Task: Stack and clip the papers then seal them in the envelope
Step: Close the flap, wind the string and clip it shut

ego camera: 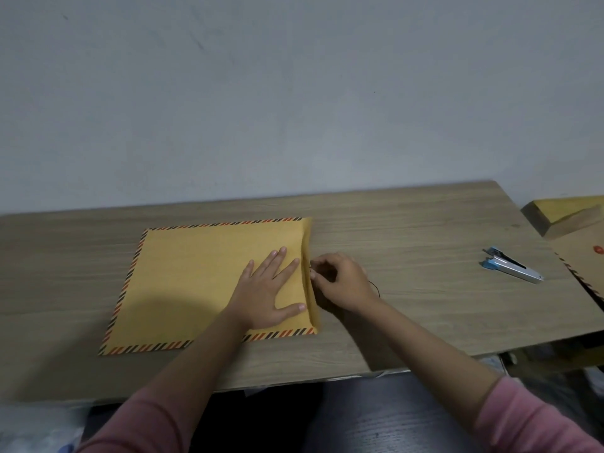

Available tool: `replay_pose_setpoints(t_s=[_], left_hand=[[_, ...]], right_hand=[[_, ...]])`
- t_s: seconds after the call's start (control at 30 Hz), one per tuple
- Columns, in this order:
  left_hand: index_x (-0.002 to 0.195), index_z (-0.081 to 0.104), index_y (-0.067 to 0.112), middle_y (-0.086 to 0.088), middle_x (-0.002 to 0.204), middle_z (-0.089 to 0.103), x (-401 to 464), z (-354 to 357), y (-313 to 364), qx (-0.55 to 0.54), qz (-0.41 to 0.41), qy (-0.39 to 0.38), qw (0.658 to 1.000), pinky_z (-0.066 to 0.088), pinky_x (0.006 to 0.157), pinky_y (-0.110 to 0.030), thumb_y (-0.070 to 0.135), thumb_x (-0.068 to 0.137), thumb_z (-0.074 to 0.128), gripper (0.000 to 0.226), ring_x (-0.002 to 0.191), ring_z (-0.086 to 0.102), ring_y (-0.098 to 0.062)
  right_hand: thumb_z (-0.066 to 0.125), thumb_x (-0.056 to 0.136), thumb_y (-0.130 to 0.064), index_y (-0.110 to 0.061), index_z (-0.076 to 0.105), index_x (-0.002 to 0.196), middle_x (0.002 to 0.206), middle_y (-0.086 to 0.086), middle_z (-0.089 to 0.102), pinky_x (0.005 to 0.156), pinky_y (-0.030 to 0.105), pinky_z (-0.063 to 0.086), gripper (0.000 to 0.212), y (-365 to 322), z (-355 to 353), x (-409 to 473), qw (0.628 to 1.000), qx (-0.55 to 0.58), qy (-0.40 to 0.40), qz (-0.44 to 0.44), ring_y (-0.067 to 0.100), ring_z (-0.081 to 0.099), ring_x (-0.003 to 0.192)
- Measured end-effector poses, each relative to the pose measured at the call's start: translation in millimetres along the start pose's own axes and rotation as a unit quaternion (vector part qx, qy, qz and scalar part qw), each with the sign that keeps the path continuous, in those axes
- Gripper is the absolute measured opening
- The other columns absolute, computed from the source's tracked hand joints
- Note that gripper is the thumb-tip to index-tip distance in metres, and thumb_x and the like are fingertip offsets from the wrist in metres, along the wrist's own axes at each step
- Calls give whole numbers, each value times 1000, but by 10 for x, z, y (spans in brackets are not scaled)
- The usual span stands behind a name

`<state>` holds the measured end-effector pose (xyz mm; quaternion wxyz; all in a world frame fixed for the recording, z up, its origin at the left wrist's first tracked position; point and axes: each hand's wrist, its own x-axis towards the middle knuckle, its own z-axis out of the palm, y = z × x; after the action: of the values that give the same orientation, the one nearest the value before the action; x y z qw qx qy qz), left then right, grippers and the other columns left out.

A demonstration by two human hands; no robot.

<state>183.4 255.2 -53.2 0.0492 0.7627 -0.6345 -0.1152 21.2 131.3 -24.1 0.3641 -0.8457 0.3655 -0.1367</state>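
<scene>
A large yellow-brown envelope with a striped red-and-black border lies flat on the wooden table. Its flap along the right edge is folded over. My left hand presses flat on the envelope near the flap, fingers spread. My right hand sits just right of the flap, fingers pinched on a thin dark string that loops behind the hand. No papers are visible; whether they are inside the envelope cannot be told.
A blue and silver stapler lies on the table to the right. Another envelope with a red seal and a yellow-brown stack sit at the far right edge. A grey wall stands behind the table.
</scene>
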Motion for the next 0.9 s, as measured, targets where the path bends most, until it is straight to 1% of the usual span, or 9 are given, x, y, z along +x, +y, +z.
replay_pose_setpoints(t_s=[0.07, 0.17, 0.27, 0.37, 0.47, 0.53, 0.6, 0.73, 0.9], left_hand=[[150, -5, 28, 9, 158, -11, -10, -4, -7, -42, 1, 16, 999, -5, 116, -47, 77, 80, 30, 93, 145, -12, -10], [151, 6, 21, 5, 160, -4, -45, -41, -27, -148, -19, 43, 988, -6, 118, -49, 54, 88, 45, 81, 146, -10, -11], [149, 19, 23, 1, 160, -2, -81, -144, -58, -197, -32, 12, 980, -6, 118, -48, 36, 89, 57, 72, 146, -10, -14], [147, 23, 27, 2, 160, -3, -141, -229, -146, -132, -24, -25, 991, -5, 118, -46, 48, 87, 56, 72, 146, -10, -14], [148, 8, 38, 7, 159, -14, -268, -239, -329, -15, -26, -54, 998, -4, 116, -49, 73, 80, 41, 83, 146, -13, -14], [147, -3, 43, 8, 157, -21, -348, -197, -419, 21, -22, -64, 997, -4, 116, -49, 82, 76, 25, 86, 145, -16, -13], [146, -7, 45, 9, 156, -22, -376, -146, -452, 28, -20, -47, 998, -3, 116, -49, 84, 72, 15, 87, 145, -17, -12], [146, -5, 45, 9, 157, -18, -352, -71, -404, 16, -48, -7, 999, -1, 116, -50, 84, 75, 18, 85, 145, -14, -12], [148, -2, 40, 3, 158, -17, -309, 10, -171, -23, -119, 6, 993, 1, 115, -53, 79, 80, 23, 82, 146, -12, -19]], right_hand=[[59, 85, -38, -33, 62, 109, 109, -10, 64, 98, 47, 40, 25, -18, 41, -24, 1000, 16, -2, -16, 13, 53, 107], [58, 84, -43, -37, 59, 116, 113, -10, 60, 97, 41, 32, 32, -50, 104, -53, 999, -35, -9, -22, 14, 46, 111], [59, 82, -48, -39, 57, 118, 110, -10, 53, 92, 37, 29, 37, -87, 166, -84, 997, -75, -18, -26, 13, 40, 108], [61, 80, -48, -38, 55, 119, 109, -8, 47, 93, 38, 29, 41, -97, 216, -109, 992, -121, -22, -38, 15, 36, 108], [60, 80, -48, -39, 53, 120, 110, -8, 43, 93, 38, 28, 42, -103, 223, -119, 990, -135, -26, -28, 16, 35, 108], [60, 80, -49, -40, 52, 120, 109, -9, 41, 92, 37, 26, 42, -122, 234, -116, 991, -132, -31, -20, 14, 33, 108], [61, 80, -46, -39, 53, 120, 109, -9, 41, 92, 36, 26, 42, -167, 262, -105, 991, -128, -30, -9, 14, 31, 108], [62, 84, -31, -28, 56, 120, 111, -4, 50, 93, 37, 29, 36, -249, 358, -76, 995, -96, -5, 22, 16, 40, 108], [57, 89, -18, -11, 67, 101, 96, 3, 56, 87, 43, 45, 18, -255, 401, -31, 995, -73, 51, 52, 23, 55, 93]])
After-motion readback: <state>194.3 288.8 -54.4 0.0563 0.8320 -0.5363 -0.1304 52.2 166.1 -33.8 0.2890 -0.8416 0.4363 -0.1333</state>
